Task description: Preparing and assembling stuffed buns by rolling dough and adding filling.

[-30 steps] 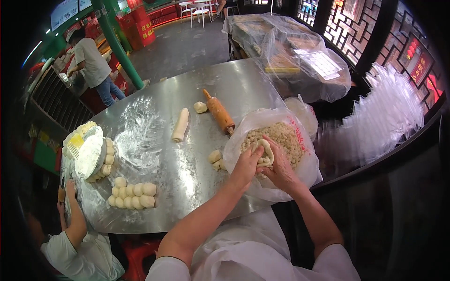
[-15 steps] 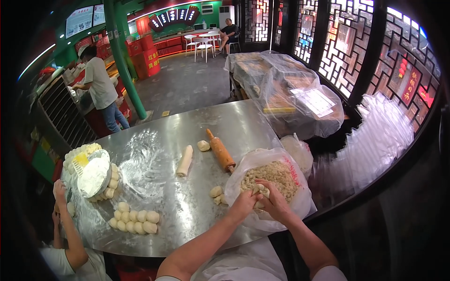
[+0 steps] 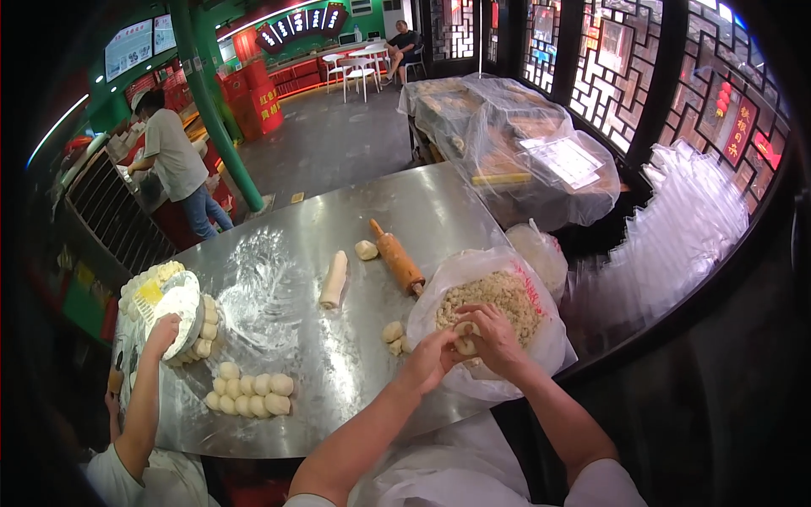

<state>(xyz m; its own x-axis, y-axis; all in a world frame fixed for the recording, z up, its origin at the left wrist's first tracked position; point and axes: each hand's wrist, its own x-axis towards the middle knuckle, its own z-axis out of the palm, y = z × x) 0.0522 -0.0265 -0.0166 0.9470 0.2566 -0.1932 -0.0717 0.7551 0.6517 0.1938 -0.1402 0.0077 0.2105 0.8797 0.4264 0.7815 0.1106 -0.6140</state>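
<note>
Over a plastic bag of crumbly tan filling (image 3: 473,296), my left hand (image 3: 432,358) and my right hand (image 3: 493,335) are closed round a small piece of dough (image 3: 465,340). My right fingers curl over its top, while my left fingers press at its near left side. Whether filling is inside the dough cannot be seen. Left of the bag lie a few dough lumps (image 3: 394,333). A wooden rolling pin (image 3: 399,262) rests just beyond them, with a single dough ball (image 3: 366,250) beside it and a dough roll (image 3: 334,280) farther left.
Rows of dough balls (image 3: 250,390) sit on the steel table (image 3: 296,338). A co-worker's hand (image 3: 162,331) reaches into a flour bowl (image 3: 187,308) at the left, with more dough pieces round it. A plastic-covered table (image 3: 507,135) stands beyond the far right edge.
My hands have turned the dough, and my left hand has shifted slightly left and down. The co-worker's hand has moved from the table's left edge to the flour bowl.
</note>
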